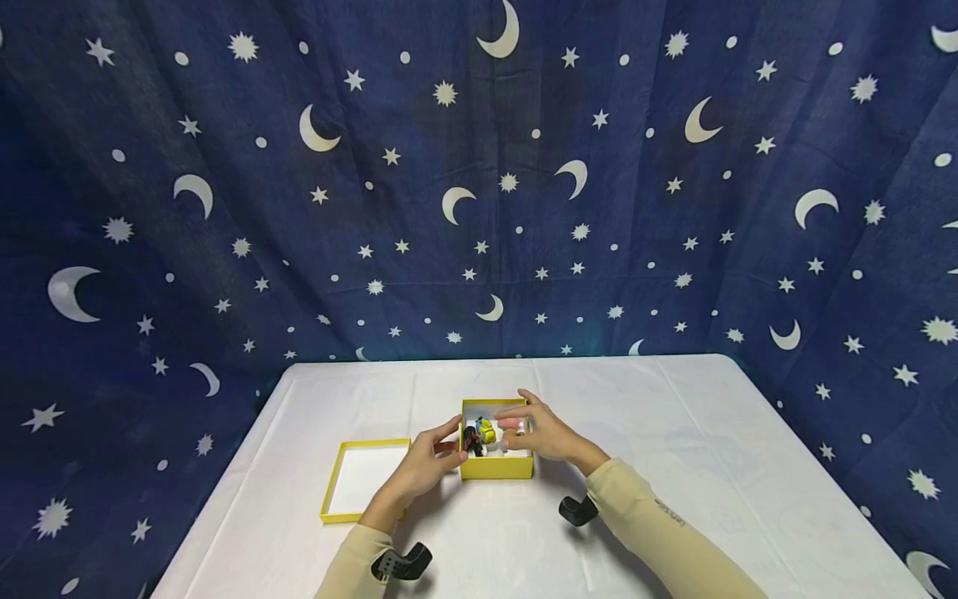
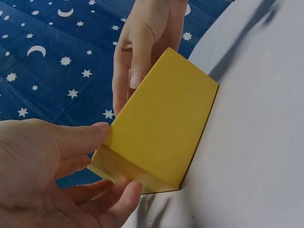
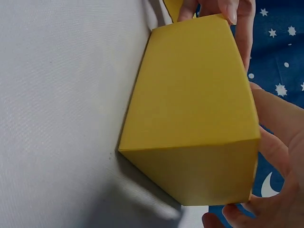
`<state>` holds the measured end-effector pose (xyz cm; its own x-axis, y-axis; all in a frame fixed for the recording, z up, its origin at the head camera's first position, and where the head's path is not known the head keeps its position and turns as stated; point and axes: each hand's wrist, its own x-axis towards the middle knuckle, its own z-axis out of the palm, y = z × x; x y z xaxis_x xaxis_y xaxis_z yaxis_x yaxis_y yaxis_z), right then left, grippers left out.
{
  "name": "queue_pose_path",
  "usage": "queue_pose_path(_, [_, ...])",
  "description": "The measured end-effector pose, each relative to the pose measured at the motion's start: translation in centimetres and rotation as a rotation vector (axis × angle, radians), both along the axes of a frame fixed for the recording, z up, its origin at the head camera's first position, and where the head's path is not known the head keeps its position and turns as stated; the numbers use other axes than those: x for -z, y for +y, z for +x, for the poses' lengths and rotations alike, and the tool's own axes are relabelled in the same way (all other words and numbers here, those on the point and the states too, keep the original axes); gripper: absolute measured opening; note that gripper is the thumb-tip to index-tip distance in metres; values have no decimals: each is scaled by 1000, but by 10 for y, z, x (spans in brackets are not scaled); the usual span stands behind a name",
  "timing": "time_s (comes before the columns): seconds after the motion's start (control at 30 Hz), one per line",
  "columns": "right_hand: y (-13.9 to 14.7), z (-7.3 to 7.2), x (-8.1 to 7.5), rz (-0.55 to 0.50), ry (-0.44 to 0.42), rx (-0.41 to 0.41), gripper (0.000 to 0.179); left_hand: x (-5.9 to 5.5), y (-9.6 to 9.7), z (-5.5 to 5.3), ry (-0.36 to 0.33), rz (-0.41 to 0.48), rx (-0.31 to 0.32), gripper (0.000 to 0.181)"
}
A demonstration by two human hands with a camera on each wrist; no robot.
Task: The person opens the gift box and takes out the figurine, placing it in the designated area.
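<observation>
"What does the head view show that the wrist views don't?"
"Inside the box [image 1: 497, 468]: a dark toy [image 1: 473, 441] at nine o'clock, a yellow toy [image 1: 487, 432] mid-box, a pink toy [image 1: 511, 423] toward three. The wrist views show outer walls."
"Its look?"
"Yellow, white-lined, resting on the counter [image 1: 247, 507]."
"Each grip?"
"Left hand [image 1: 428, 460] holds its nine-o'clock side; right hand [image 1: 552, 435] reaches in from three, whether pinching I can't tell."
"The lid [image 1: 362, 482]?"
"Nearer nine, past the left hand."
</observation>
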<state>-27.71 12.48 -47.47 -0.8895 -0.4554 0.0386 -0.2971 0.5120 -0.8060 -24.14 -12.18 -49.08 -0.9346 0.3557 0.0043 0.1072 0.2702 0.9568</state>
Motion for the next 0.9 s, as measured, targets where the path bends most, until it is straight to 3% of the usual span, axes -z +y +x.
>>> queue_pose_path(0.13, [-4, -2, 4, -24, 19, -6, 37, 0, 0, 0, 5, -1, 7, 64])
queue_pose_path(0.3, [-11, -2, 11, 27, 54, 51, 22, 0, 0, 0, 0, 15, 8, 65])
queue_pose_path(0.47, [-17, 1, 11, 107, 64, 109, 11, 0, -1, 0, -4, 12, 12, 66])
queue_pose_path(0.73, [-26, 4, 3, 302, 87, 181, 10, 4, -3, -1, -5, -12, 17, 67])
queue_pose_path(0.9, [-31, 6, -1, 354, 64, 224, 9, 5, -2, -2, -18, 14, 16, 68])
